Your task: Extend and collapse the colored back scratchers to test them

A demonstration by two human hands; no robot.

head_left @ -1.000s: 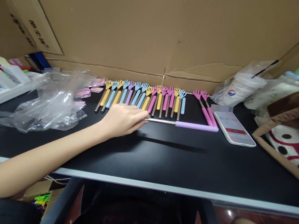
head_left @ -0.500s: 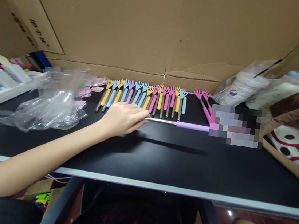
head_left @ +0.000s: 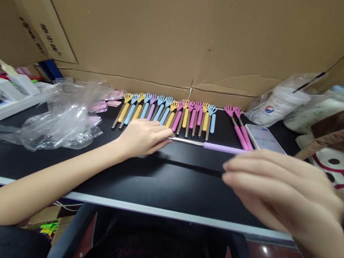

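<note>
One purple scratcher [head_left: 220, 147] lies crosswise just before the scratcher row [head_left: 167, 113], steel end pinched by the left hand [head_left: 140, 138], handle pointing right toward the open, empty right hand [head_left: 281, 190] hovering near it.

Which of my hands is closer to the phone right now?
Right. The right hand is just in front of the phone, fingers outstretched; the left hand is well off to the phone's left, gripping the metal end of the purple back scratcher.
</note>
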